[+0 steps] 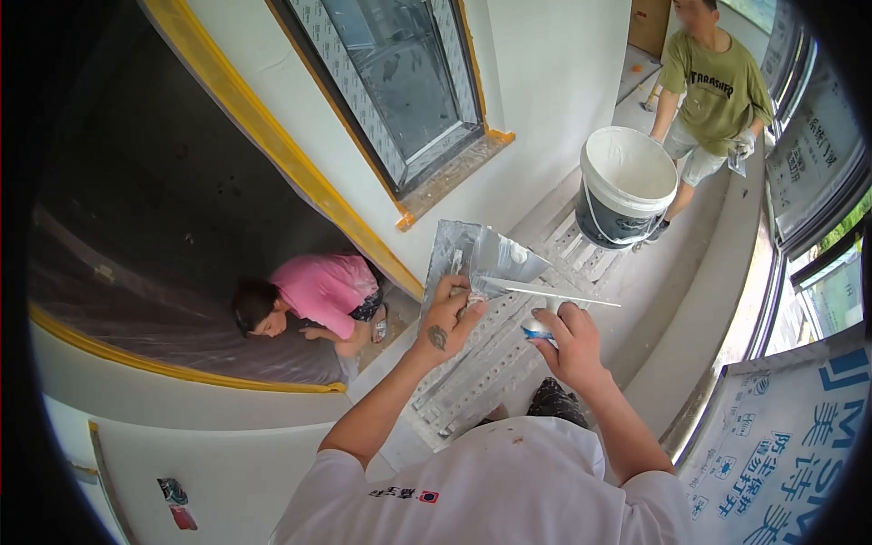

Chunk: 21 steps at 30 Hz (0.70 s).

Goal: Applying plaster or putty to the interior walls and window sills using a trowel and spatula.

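My left hand (447, 329) is closed around the handle of a broad grey putty knife (461, 245), whose wide metal blade carries smears and a small lump of white putty. In my right hand (574, 347) is a plastering trowel (589, 299) with a white and blue grip. Its long thin blade shows nearly edge-on and lies against or just over the putty knife's near side; whether they touch I cannot tell. Both tools are in front of my chest, above a perforated metal plank platform (472, 363).
A large putty-smeared bucket (610, 218) stands at the platform's far end. Beside it stands a person in a green shirt (722, 91). Another person in pink (313, 286) crouches low left by dark sheeting (173, 182). A taped window (409, 91) is ahead; film-wrapped windows (781, 436) line the right.
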Each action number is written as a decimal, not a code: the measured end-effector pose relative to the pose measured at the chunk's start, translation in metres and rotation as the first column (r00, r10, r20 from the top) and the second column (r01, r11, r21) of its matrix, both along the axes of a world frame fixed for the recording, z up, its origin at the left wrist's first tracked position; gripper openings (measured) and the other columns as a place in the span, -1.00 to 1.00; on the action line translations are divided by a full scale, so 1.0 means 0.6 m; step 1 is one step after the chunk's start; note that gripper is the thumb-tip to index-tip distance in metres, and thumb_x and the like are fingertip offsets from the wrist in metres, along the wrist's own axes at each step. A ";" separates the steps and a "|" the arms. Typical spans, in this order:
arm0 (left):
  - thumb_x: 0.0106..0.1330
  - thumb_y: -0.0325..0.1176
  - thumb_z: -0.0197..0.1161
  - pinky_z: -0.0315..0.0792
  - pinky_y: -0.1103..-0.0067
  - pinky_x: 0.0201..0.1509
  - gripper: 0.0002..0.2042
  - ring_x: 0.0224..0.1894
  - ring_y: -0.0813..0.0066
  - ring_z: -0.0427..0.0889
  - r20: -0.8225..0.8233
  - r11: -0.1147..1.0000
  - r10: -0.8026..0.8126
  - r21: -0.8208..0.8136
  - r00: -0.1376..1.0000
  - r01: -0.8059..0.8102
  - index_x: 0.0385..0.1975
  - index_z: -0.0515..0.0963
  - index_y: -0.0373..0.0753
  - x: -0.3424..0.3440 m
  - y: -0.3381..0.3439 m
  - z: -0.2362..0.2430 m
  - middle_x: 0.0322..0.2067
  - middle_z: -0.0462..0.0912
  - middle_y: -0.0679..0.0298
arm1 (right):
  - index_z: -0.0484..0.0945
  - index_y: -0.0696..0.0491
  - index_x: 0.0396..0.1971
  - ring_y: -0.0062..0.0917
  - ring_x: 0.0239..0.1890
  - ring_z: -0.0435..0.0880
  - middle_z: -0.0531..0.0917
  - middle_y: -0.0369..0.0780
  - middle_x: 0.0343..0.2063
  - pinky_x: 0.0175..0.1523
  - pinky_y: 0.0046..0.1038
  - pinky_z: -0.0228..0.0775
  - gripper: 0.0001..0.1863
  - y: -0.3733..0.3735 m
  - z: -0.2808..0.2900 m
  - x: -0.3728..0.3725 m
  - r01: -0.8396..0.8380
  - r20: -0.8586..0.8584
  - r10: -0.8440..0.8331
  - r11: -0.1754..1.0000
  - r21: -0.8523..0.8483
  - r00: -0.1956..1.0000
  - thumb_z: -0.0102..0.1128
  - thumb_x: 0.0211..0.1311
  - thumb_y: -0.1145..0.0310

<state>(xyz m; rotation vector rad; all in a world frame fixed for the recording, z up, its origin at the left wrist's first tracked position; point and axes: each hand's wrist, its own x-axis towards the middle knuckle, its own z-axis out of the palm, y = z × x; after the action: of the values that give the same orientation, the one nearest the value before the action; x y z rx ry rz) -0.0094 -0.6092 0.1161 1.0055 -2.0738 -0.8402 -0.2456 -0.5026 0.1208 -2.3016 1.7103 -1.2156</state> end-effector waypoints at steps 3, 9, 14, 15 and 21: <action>0.34 -0.25 0.25 0.42 0.40 0.03 -0.77 0.01 0.11 0.50 0.027 0.997 0.017 -0.078 0.999 -0.015 -0.26 0.64 -0.33 0.002 0.021 -0.002 -0.04 0.45 0.03 | 0.54 0.01 -0.03 -0.16 -0.33 0.50 0.47 -0.10 -0.35 -0.23 -0.21 0.35 -0.59 -0.040 -0.018 -0.035 0.105 0.034 -0.103 0.992 -0.066 0.994 0.35 0.12 0.23; 0.44 -0.11 0.17 0.46 0.43 -0.08 -0.66 -0.17 0.33 0.55 0.032 0.921 0.288 0.264 0.957 -0.286 -0.29 0.60 -0.33 0.063 0.040 -0.172 -0.15 0.49 0.15 | 0.46 0.18 -0.18 -0.56 -0.62 0.55 0.54 -0.18 -0.51 -0.50 -0.44 0.43 -0.60 -0.311 -0.046 -0.322 0.217 0.797 -0.398 0.917 0.334 0.455 0.07 0.47 0.07; 0.49 -0.10 0.12 0.46 0.62 -0.31 -0.70 -0.37 0.63 0.53 -0.084 0.503 0.651 0.792 0.755 -0.346 -0.12 0.54 -0.23 0.055 0.084 -0.250 -0.37 0.53 0.36 | 0.42 0.13 -0.17 -0.52 -0.69 0.51 0.55 -0.20 -0.56 -0.60 -0.48 0.40 -0.60 -0.336 -0.181 -0.497 -0.137 0.782 -0.582 0.775 0.617 0.223 0.12 0.43 0.04; 0.49 -0.09 0.11 0.46 0.64 -0.35 -0.70 -0.42 0.65 0.51 -0.039 0.369 0.766 0.844 0.642 -0.389 -0.07 0.52 -0.21 0.066 0.100 -0.257 -0.42 0.52 0.40 | 0.43 0.12 -0.14 -0.53 -0.70 0.51 0.55 -0.21 -0.57 -0.61 -0.48 0.39 -0.60 -0.300 -0.200 -0.428 -0.188 0.720 -0.596 0.709 0.679 0.356 0.12 0.43 0.04; 0.40 -0.09 0.24 0.38 0.56 -0.15 -0.65 -0.28 0.55 0.47 0.090 0.578 0.670 0.561 0.737 -0.593 -0.11 0.51 -0.30 -0.030 0.101 -0.305 -0.35 0.54 0.32 | 0.22 0.12 0.29 -0.60 -0.32 0.55 0.55 -0.19 -0.19 -0.21 -0.51 0.48 -0.48 -0.124 -0.313 -0.044 -0.501 0.760 -0.282 0.611 0.613 0.585 -0.10 0.55 0.09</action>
<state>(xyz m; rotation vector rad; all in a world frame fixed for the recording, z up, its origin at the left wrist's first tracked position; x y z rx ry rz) -0.0273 -0.5487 -0.0667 1.8142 -1.1670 -1.0899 -0.2718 -0.5773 -0.0670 -0.9962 1.2439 -0.9143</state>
